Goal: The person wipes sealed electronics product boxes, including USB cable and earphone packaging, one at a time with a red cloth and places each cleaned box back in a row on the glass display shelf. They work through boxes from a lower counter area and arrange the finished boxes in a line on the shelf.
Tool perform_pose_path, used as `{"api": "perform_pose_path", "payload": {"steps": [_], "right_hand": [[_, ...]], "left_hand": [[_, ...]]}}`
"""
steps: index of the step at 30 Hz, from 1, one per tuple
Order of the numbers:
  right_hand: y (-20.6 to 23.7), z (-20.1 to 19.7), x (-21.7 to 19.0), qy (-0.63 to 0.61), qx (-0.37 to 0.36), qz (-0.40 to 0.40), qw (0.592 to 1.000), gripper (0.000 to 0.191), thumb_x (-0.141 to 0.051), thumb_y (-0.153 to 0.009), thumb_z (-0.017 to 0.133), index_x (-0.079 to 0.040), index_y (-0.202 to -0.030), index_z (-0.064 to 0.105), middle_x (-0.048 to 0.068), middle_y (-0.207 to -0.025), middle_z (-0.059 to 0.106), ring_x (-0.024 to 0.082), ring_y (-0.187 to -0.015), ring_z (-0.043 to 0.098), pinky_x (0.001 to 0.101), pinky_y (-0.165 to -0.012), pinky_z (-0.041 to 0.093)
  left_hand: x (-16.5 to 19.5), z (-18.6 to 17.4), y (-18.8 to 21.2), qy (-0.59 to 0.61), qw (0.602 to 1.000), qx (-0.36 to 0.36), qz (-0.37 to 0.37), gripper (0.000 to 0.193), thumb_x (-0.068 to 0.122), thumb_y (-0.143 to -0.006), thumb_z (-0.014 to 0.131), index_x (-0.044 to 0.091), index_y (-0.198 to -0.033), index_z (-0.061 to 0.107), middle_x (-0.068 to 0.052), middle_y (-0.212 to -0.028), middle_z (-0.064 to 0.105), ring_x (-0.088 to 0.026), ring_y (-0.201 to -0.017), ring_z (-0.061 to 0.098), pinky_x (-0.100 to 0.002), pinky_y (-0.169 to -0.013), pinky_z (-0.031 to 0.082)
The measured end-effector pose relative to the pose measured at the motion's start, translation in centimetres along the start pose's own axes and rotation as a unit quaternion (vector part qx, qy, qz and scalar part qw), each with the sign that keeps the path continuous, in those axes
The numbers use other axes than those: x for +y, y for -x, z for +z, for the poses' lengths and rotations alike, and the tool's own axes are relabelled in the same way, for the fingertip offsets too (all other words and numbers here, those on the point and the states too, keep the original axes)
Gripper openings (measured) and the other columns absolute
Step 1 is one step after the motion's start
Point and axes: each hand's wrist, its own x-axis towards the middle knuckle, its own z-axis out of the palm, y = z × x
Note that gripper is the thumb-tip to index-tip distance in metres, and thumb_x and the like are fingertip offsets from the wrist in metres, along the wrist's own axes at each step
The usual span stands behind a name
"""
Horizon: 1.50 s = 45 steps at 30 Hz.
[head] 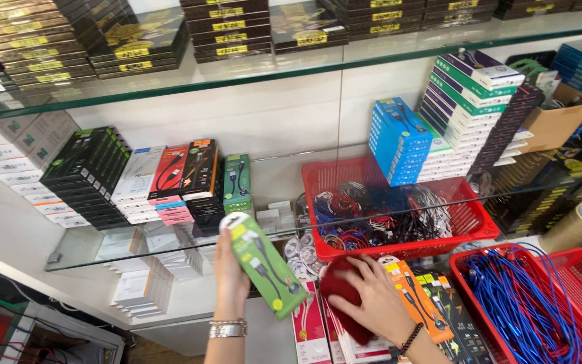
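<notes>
Lower centre of the frame: the left hand [232, 273] has its grip wrapped around a green cable pack [265, 265], holding it up tilted, fingers hidden behind the card so only the thumb side shows. Just right of it, the right hand [374, 302] lies flat on a dark red cloth [341, 296], fingers spread, not clenched; the cloth's lower edge disappears under the palm, and whether the fingers pinch it, I cannot tell. Both forearms are cut off by the bottom edge. Beneath the cloth, an orange cable pack [413, 291] and other flat packs are half covered.

The red basket [399, 195] at centre right holds a tangle of loose cables, too knotted to count. A second red basket [527, 303] at lower right, full of blue cables, runs out of frame. A roll of brown tape [579, 228] sits at the right edge.

All this rests on glass shelves [291, 71] against a pale wall, with stacked blue boxes [400, 140] at centre right, black boxes [89, 172] at left, and dark boxes along the top.
</notes>
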Motion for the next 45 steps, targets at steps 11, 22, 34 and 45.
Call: {"api": "perform_pose_path", "payload": {"steps": [11, 22, 34, 45], "right_hand": [[-8.9, 7.7, -4.4, -0.596, -0.207, 0.216, 0.745, 0.076, -0.018, -0.088, 0.077, -0.010, -0.155, 0.043, 0.007, -0.091, 0.059, 0.006, -0.075, 0.056, 0.0245, -0.067, 0.048], [-22.5, 17.4, -5.0, -0.314, -0.161, 0.256, 0.900, 0.091, -0.043, -0.082, 0.081, -0.007, -0.152, 0.036, 0.022, -0.127, 0.065, 0.035, -0.116, 0.065, 0.0435, -0.098, 0.052], [-19.7, 18.8, -7.0, -0.131, -0.117, 0.103, 0.979, 0.068, -0.026, -0.092, 0.067, -0.009, -0.152, 0.041, 0.022, -0.156, 0.041, 0.052, -0.140, 0.037, 0.0530, -0.115, 0.034], [-14.9, 10.6, 0.3, -0.285, -0.199, 0.088, 0.933, 0.065, -0.038, -0.093, 0.066, -0.010, -0.149, 0.047, 0.019, -0.152, 0.050, 0.038, -0.142, 0.048, 0.0451, -0.119, 0.038]], "left_hand": [[0.3, 2.9, -3.7, -0.123, 0.990, -0.017, 0.068, 0.050, 0.037, -0.101, 0.052, 0.009, -0.142, 0.047, -0.007, -0.126, 0.066, -0.016, -0.111, 0.066, -0.034, -0.092, 0.054], [0.7, -1.2, -3.3, -0.638, 0.622, -0.068, 0.449, 0.042, 0.009, -0.094, 0.057, -0.005, -0.134, 0.058, -0.021, -0.139, 0.059, -0.037, -0.128, 0.053, -0.046, -0.108, 0.044], [0.2, 0.7, -3.6, -0.790, 0.455, 0.001, 0.412, 0.066, 0.009, -0.081, 0.057, -0.010, -0.143, 0.043, -0.018, -0.163, 0.025, -0.035, -0.149, 0.026, -0.057, -0.113, 0.024], [-3.3, -0.7, 1.3, -0.601, 0.739, -0.042, 0.301, 0.034, 0.016, -0.094, 0.059, 0.007, -0.126, 0.060, -0.014, -0.117, 0.065, -0.034, -0.111, 0.061, -0.048, -0.103, 0.043]]}}
